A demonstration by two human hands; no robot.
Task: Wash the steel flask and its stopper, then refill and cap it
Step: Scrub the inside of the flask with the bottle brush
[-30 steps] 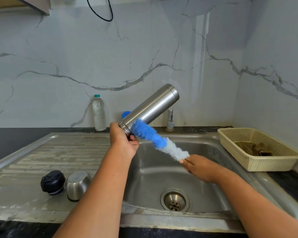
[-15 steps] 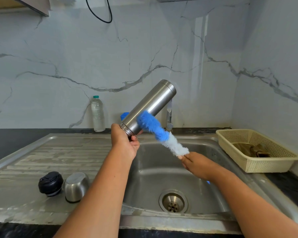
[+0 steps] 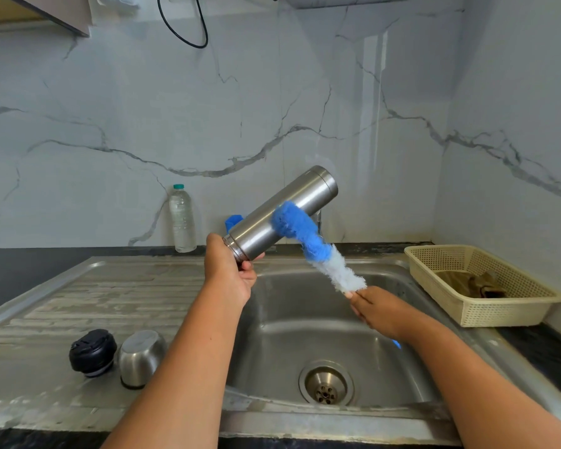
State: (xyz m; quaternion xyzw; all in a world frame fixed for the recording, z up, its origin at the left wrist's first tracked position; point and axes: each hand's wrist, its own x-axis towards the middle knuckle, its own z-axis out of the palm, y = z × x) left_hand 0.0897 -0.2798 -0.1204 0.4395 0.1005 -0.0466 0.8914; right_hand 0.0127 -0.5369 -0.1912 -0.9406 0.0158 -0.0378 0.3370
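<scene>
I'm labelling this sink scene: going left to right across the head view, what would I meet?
In order: black stopper → steel cup → water bottle → left hand → right hand → basket. The flask and brush overlap the hands, so left out.

Seen only from the elbows down: left forearm (image 3: pixel 188 367) and right forearm (image 3: pixel 467 367), both bare, uncovered all the way to the wrists. Ends in a bare left hand (image 3: pixel 229 273) and a bare right hand (image 3: pixel 374 307), nails short and plain where showing.
</scene>
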